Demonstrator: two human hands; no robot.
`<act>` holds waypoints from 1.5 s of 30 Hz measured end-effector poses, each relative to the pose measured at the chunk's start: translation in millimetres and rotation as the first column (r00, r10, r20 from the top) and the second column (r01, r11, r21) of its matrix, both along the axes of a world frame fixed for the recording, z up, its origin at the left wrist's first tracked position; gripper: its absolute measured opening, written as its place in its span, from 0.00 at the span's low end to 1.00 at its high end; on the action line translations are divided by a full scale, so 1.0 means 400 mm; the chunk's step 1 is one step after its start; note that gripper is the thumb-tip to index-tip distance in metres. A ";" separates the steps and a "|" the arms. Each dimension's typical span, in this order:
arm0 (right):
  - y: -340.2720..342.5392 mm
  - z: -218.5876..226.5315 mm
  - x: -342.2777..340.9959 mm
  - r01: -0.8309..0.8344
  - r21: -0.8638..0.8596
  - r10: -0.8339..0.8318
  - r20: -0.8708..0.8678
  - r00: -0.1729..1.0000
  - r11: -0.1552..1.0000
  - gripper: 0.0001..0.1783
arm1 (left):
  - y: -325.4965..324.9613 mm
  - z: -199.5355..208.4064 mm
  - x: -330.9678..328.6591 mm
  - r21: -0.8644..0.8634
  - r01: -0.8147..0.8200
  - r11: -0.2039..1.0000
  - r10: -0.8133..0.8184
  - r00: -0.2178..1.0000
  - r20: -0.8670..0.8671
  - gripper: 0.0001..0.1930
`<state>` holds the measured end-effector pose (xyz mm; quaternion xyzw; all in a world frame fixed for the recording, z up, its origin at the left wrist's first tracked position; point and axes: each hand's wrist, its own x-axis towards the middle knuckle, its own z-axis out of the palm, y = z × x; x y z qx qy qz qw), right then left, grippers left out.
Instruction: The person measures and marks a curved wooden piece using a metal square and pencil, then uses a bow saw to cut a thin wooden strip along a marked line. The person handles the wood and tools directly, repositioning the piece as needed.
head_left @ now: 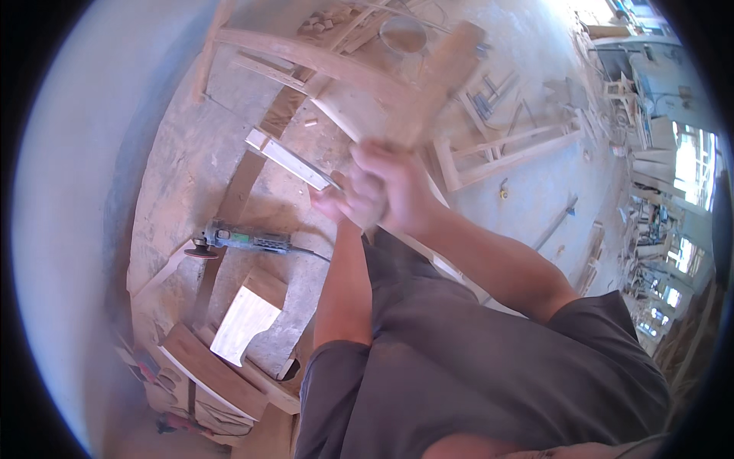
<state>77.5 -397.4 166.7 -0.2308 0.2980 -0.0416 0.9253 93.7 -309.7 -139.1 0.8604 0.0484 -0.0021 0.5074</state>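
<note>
My right hand [397, 183] is closed around the lower end of a wide wooden bar [447, 73], which is smeared by motion and slants up and away to the right. Just left of it, my left hand [340, 203] is closed, partly overlapped by the right. A thin dark sliver shows at its fingers, but I cannot make out what it grips. A pale narrow wooden piece [290, 162] ends right by the left fingers.
An angle grinder [248, 239] with a cord lies at the left. Below it sits a curved-edge pale wooden block [246, 321]. A curved brown board [214, 371] is at the lower left. Wooden frames [512, 149] stand on the floor ahead, near a round bucket [403, 36].
</note>
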 end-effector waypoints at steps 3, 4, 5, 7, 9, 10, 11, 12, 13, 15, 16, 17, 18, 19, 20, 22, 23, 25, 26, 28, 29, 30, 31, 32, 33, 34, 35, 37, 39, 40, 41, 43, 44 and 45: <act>0.011 0.110 -0.222 -0.045 -0.117 0.054 0.077 0.996 0.992 0.20 | -0.031 0.049 0.018 -0.202 -0.082 0.976 0.056 0.990 -0.131 0.09; 0.010 0.154 -0.282 -0.039 -0.151 0.056 0.106 0.993 0.988 0.21 | -0.022 0.044 0.023 -0.214 -0.084 0.973 0.060 0.991 -0.118 0.09; 0.014 0.145 -0.295 -0.038 -0.163 0.053 0.089 0.995 0.986 0.21 | -0.025 0.044 0.012 -0.238 -0.081 0.968 0.051 0.991 -0.126 0.10; 0.018 0.115 -0.315 -0.038 -0.186 0.049 0.059 0.997 0.982 0.22 | -0.024 0.043 0.005 -0.204 -0.052 0.978 0.015 0.984 -0.177 0.13; -0.005 0.038 -0.131 -0.072 -0.048 0.072 -0.016 0.997 0.996 0.22 | 0.003 -0.001 -0.009 -0.131 0.040 0.991 -0.061 0.984 -0.165 0.15; 0.005 -0.002 -0.037 -0.063 -0.067 0.062 -0.014 0.998 0.996 0.22 | 0.029 -0.074 -0.032 -0.111 0.096 0.989 -0.108 0.989 -0.103 0.15; 0.013 -0.028 0.016 -0.046 -0.089 0.044 -0.017 0.999 0.995 0.22 | 0.023 -0.068 -0.028 -0.109 0.100 0.989 -0.108 0.991 -0.077 0.15; 0.009 -0.012 0.011 -0.099 -0.114 0.097 -0.019 0.995 0.989 0.21 | 0.024 -0.060 -0.031 -0.102 0.102 0.990 -0.108 0.993 -0.054 0.15; 0.000 0.016 -0.011 -0.152 -0.139 0.150 -0.024 0.988 0.979 0.21 | 0.012 -0.053 -0.034 -0.113 0.044 0.993 -0.051 0.997 -0.061 0.15; -0.008 0.091 -0.111 -0.181 -0.185 0.189 0.028 0.982 0.966 0.21 | -0.018 0.043 -0.011 -0.145 -0.075 0.987 0.062 0.994 -0.092 0.15; -0.015 0.146 -0.196 -0.159 -0.206 0.180 0.087 0.980 0.966 0.20 | -0.038 0.098 0.002 -0.126 -0.063 0.990 0.049 0.993 -0.109 0.15; -0.012 0.215 -0.255 -0.110 -0.198 0.118 0.030 0.993 0.974 0.20 | -0.031 0.158 0.009 -0.083 -0.042 0.996 0.032 0.992 -0.120 0.15; -0.010 0.264 -0.273 -0.066 -0.205 0.061 -0.029 0.998 0.977 0.20 | -0.030 0.185 0.016 -0.050 -0.026 0.998 0.019 0.991 -0.132 0.16; -0.013 0.243 -0.260 -0.076 -0.172 0.078 0.001 0.997 0.982 0.20 | -0.028 0.159 0.009 -0.113 -0.054 0.992 0.038 0.989 -0.144 0.16; -0.014 0.201 -0.239 -0.071 -0.149 0.075 0.021 0.997 0.986 0.20 | -0.033 0.164 0.002 -0.101 -0.034 0.994 0.019 0.989 -0.145 0.16; -0.016 0.053 -0.133 -0.115 -0.130 0.132 0.132 0.982 0.985 0.20 | -0.037 0.189 -0.007 -0.079 -0.004 0.997 -0.008 0.989 -0.150 0.17; -0.004 0.045 -0.073 -0.100 -0.150 0.103 0.008 0.995 0.984 0.20 | -0.036 0.176 -0.006 -0.123 -0.027 0.992 0.011 0.991 -0.135 0.17; 0.021 0.055 0.025 -0.048 -0.175 0.013 -0.197 0.980 0.983 0.20 | -0.021 0.137 -0.005 -0.195 -0.068 0.978 0.050 0.994 -0.097 0.17; 0.015 0.088 -0.007 -0.104 -0.192 0.071 -0.172 0.983 0.976 0.19 | -0.023 0.144 -0.007 -0.194 -0.074 0.978 0.054 0.993 -0.104 0.18; -0.005 0.190 -0.130 -0.127 -0.153 0.116 -0.077 0.990 0.980 0.18 | -0.029 0.148 0.000 -0.187 -0.090 0.978 0.072 0.992 -0.101 0.18; -0.010 0.253 -0.192 -0.097 -0.092 0.096 -0.015 0.995 0.991 0.17 | -0.030 0.153 -0.002 -0.156 -0.095 0.983 0.075 0.988 -0.133 0.18; -0.014 0.299 -0.235 -0.104 -0.181 0.112 0.035 0.993 0.978 0.16 | -0.031 0.164 -0.007 -0.128 -0.089 0.988 0.066 0.983 -0.173 0.18; -0.022 0.334 -0.250 -0.163 -0.284 0.156 -0.045 0.987 0.945 0.15 | -0.033 0.171 0.003 -0.098 -0.083 0.992 0.062 0.978 -0.199 0.18; -0.018 0.312 -0.259 -0.101 -0.208 0.087 -0.073 0.993 0.973 0.16 | -0.043 0.175 0.005 -0.121 -0.080 0.990 0.053 0.977 -0.207 0.18; -0.017 0.259 -0.222 -0.115 -0.194 0.105 -0.061 0.993 0.974 0.17 | -0.041 0.178 -0.001 -0.136 -0.078 0.988 0.046 0.974 -0.221 0.18; -0.022 0.186 -0.164 -0.102 -0.153 0.097 -0.041 0.994 0.983 0.16 | -0.035 0.179 -0.006 -0.143 -0.076 0.987 0.042 0.973 -0.225 0.18; -0.024 0.114 -0.105 -0.090 -0.113 0.088 -0.024 0.996 0.989 0.16 | -0.032 0.176 -0.010 -0.136 -0.071 0.988 0.040 0.975 -0.218 0.18; 0.009 0.075 0.004 -0.054 -0.138 0.035 -0.135 0.990 0.989 0.14 | -0.028 0.169 0.001 -0.122 -0.058 0.991 0.034 0.982 -0.186 0.18; 0.009 0.080 0.034 -0.119 -0.239 0.096 -0.108 0.990 0.964 0.13 | -0.032 0.174 -0.001 -0.100 -0.087 0.991 0.068 0.982 -0.179 0.19; -0.007 0.055 0.032 -0.170 -0.263 0.190 0.054 0.980 0.950 0.13 | -0.035 0.175 -0.001 -0.090 -0.102 0.991 0.085 0.981 -0.177 0.19; -0.014 0.042 0.027 -0.221 -0.296 0.287 0.202 0.937 0.929 0.13 | -0.034 0.169 -0.006 -0.113 -0.092 0.989 0.071 0.981 -0.182 0.19; -0.029 0.080 -0.038 -0.317 -0.055 0.318 0.310 0.896 0.947 0.12 | -0.026 0.149 -0.001 -0.162 -0.073 0.984 0.044 0.983 -0.180 0.19; -0.027 0.119 -0.095 -0.277 -0.103 0.295 0.308 0.904 0.955 0.11 | -0.031 0.144 -0.001 -0.133 -0.071 0.988 0.057 0.992 -0.110 0.17; -0.019 0.166 -0.161 -0.241 -0.154 0.278 0.306 0.911 0.958 0.11 | -0.038 0.138 -0.003 -0.108 -0.078 0.991 0.074 0.996 -0.041 0.15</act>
